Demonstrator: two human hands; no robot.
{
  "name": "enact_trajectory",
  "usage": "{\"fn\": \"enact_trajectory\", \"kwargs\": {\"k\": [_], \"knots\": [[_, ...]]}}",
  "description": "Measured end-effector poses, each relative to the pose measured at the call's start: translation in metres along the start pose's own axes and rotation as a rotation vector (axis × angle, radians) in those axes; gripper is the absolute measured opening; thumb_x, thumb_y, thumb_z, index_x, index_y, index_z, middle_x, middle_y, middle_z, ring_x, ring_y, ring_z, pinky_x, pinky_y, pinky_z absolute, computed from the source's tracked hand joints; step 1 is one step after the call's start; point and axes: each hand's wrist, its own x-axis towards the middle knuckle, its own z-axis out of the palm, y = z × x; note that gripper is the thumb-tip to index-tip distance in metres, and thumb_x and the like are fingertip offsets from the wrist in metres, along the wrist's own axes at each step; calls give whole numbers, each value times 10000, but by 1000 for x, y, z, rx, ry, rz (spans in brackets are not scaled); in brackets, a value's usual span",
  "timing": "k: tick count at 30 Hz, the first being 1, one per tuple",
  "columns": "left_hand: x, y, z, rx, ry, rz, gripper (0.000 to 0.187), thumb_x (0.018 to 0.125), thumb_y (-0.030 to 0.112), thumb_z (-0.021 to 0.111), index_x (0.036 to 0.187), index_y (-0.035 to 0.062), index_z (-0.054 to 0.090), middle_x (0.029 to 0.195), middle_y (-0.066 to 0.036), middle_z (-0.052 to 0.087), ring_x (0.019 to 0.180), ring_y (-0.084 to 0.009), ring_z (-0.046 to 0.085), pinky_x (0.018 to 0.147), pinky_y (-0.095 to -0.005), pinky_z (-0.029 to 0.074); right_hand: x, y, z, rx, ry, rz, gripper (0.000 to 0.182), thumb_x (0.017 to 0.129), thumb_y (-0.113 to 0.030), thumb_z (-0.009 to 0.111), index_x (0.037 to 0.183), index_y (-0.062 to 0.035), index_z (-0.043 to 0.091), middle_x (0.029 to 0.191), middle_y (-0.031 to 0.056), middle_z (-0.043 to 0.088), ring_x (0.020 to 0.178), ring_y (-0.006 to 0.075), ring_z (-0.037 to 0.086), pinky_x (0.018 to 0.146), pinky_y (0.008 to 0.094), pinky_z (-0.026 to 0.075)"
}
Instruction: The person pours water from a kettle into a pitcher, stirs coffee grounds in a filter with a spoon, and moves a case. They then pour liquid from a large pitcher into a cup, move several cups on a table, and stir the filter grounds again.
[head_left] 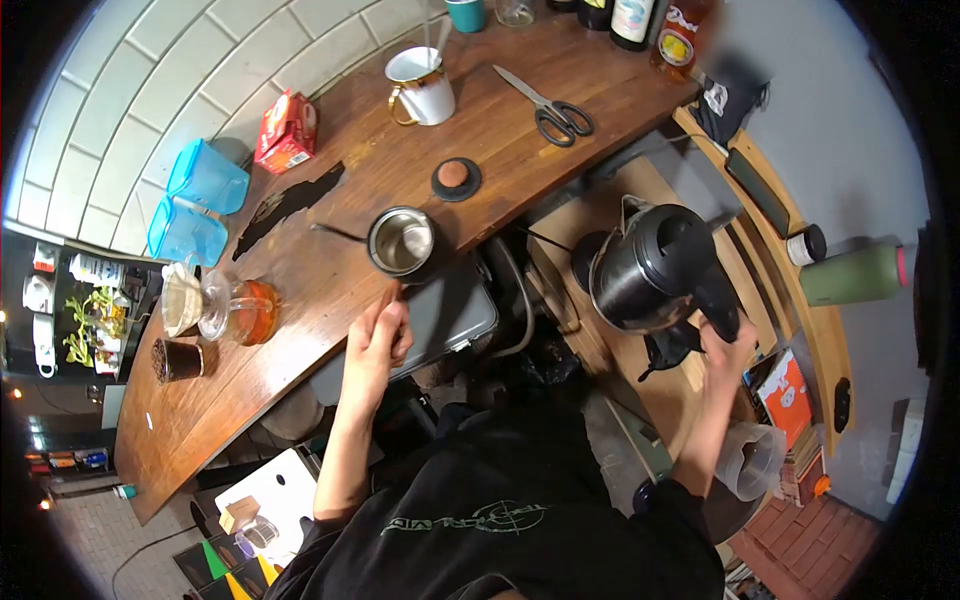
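Note:
My left hand [380, 335] is closed at the wooden handle of a small gooseneck kettle [402, 243], whose thin spout points left. It is uncovered, and its metal inside shows. Its black lid [456, 179] with a round wooden knob lies beside it on the counter. At the right, my right hand [728, 345] is wrapped round the black handle of a dark metal electric kettle [640, 275]. This kettle is over the lower wooden surface, its lid shut; whether it rests on anything is hidden.
On the wooden counter [300, 290] stand a glass server [255, 312] with amber liquid, a white mug [422, 95], scissors [552, 110], a red box [288, 132] and blue containers [205, 185]. Bottles [632, 22] line the back. A green bottle [850, 276] is at the right.

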Motion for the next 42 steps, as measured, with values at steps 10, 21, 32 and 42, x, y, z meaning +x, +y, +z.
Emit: {"fn": "enact_trajectory", "kwargs": {"k": [10, 21, 32, 42], "knots": [[8, 9, -1, 137, 40, 73, 437, 1008, 277, 517, 1282, -59, 574, 640, 4, 498, 607, -90, 466, 595, -264, 412, 3, -146, 20, -23, -369, -102, 22, 712, 9, 599, 700, -10, 599, 662, -28, 552, 618, 46, 491, 564, 239, 370], [-16, 41, -22, 327, 14, 141, 490, 986, 314, 544, 1298, -62, 575, 670, -2, 473, 648, -93, 469, 615, -280, 411, 9, -217, 87, -310, -607, -271, 32, 699, -3, 612, 710, 21, 595, 639, -24, 545, 621, 35, 475, 556, 242, 381], [-16, 39, -33, 321, -113, 118, 497, 1015, 327, 507, 1358, -32, 537, 664, 10, 447, 623, -96, 439, 581, -282, 400, 3, -277, 118, -503, -692, -252, 103, 668, -30, 614, 746, 36, 601, 631, -18, 514, 603, 51, 450, 546, 259, 386], [-12, 40, -41, 272, -172, 34, 488, 1017, 311, 502, 1357, -37, 538, 681, 11, 448, 628, -90, 430, 575, -268, 396, 7, -292, 126, -602, -704, -285, 139, 672, -27, 592, 784, 56, 605, 637, 4, 527, 605, 62, 468, 559, 272, 405]]}}
